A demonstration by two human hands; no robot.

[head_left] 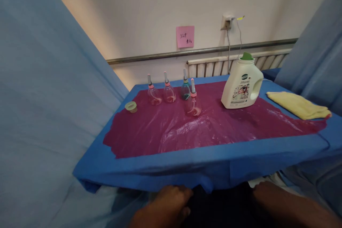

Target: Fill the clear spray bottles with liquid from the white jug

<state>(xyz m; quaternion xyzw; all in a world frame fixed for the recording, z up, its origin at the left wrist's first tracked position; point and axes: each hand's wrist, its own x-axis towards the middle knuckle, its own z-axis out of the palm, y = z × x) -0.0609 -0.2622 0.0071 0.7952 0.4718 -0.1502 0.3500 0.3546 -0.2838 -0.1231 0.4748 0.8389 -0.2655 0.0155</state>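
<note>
My left hand (pixel 171 203) sits low under the front edge of the blue-draped table (pixel 187 165), fingers curled together, with nothing visible in them. Only the wrist and back of my right hand (pixel 269 194) show below the table edge; its fingers are hidden. On a magenta plastic sheet (pixel 213 128) stand several clear cupping jars with pink collars (pixel 193 105), one greenish (pixel 185 89). A white detergent jug with a green cap (pixel 242 83) stands right of them. A small pale green cap (pixel 131 106) lies at the sheet's left edge. Both hands are well short of these objects.
A folded yellow cloth (pixel 299 106) lies at the table's right end. Blue curtains hang at the left (pixel 40 96) and right (pixel 320 50). Behind are a wall rail, a radiator (pixel 213 66), a socket with a cable (pixel 227 23) and a pink note (pixel 185 36).
</note>
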